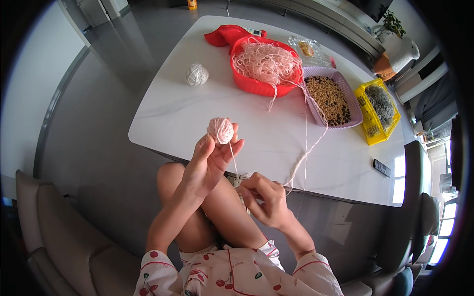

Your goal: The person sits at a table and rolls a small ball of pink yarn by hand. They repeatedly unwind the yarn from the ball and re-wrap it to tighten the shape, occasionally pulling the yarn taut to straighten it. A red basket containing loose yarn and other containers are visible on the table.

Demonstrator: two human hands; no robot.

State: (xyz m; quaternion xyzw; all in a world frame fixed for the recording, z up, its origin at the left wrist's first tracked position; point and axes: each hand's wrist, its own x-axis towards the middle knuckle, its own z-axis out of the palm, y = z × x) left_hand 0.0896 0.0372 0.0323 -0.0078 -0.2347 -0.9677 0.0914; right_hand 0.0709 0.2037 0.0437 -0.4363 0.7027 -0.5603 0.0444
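Observation:
My left hand (211,162) holds a small ball of pink yarn (221,130) in its fingertips above the table's near edge. A strand runs down from the ball to my right hand (264,198), whose curled fingers pinch it. Pink yarn also trails from beside my right hand across the table (222,100) towards a red plastic basin (255,87), which is heaped with loose, tangled pink yarn (264,61). To the left of the basin lies a ball of whitish-grey yarn (197,74).
A lilac plastic basket (355,113) holds beige and dark beads or beans. Beside it, a yellow plastic basket (374,139) contains grey yarn. Red cloth (224,35) and clear plastic packaging (314,55) lie behind. A remote control (381,168) rests at the right.

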